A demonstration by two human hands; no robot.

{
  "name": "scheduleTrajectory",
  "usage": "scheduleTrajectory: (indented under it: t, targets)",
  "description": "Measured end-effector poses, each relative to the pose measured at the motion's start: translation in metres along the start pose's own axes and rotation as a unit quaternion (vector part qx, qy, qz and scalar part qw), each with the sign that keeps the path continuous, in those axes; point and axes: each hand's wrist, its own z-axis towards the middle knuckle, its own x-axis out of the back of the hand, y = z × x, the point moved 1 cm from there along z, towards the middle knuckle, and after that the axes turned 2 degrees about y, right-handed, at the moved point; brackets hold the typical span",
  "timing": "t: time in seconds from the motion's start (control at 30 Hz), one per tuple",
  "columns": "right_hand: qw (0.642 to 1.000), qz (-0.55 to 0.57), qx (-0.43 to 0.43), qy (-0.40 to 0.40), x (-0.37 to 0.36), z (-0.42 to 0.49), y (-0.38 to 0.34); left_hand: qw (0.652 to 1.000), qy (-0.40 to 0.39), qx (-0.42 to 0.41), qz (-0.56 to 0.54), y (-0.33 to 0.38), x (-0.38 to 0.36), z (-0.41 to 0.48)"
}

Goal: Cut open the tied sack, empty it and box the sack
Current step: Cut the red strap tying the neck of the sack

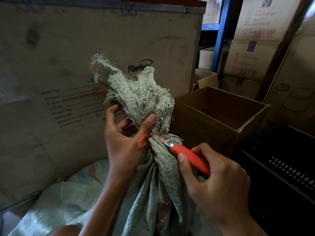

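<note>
Head view. Sack stands upright, neck bound by a red tie. Left hand grasps the neck above the tie. Right hand is clenched round a red knife, blade tip at the tie; whether it has caught the string is unclear. Step in hand: cutting open. Next: sever the tie, edge kept off the left thumb. Open box stands just beside.

Left hand: is showing bare, with a short, plain thumbnail.
Right hand: is showing bare as well, its thumbnail also trimmed short.
Left forearm: is running uncovered down to the bottom edge.
Right forearm: is running uncovered to the lower right edge.
</note>
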Motion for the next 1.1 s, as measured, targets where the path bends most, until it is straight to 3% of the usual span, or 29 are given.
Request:
scheduleTrajectory:
  t: [0.27, 0.53, 0.77, 1.1]
  targets:
    - [0.998, 0.032, 0.027, 0.048, -0.008, -0.006, -0.002, 0.998, 0.055, 0.034, -0.021, -0.006, 0.001, 0.003]
    - [0.995, 0.051, 0.046, 0.067, -0.013, -0.007, 0.001, 0.992, 0.063, 0.095, -0.059, -0.008, 0.001, 0.003]
    - [0.992, 0.049, 0.075, 0.084, -0.010, -0.006, 0.006, 0.994, 0.067, 0.086, 0.000, -0.008, 0.001, 0.000]
    - [0.994, 0.036, 0.039, 0.098, -0.012, -0.006, 0.008, 0.985, 0.108, 0.137, -0.013, -0.024, -0.016, -0.013]
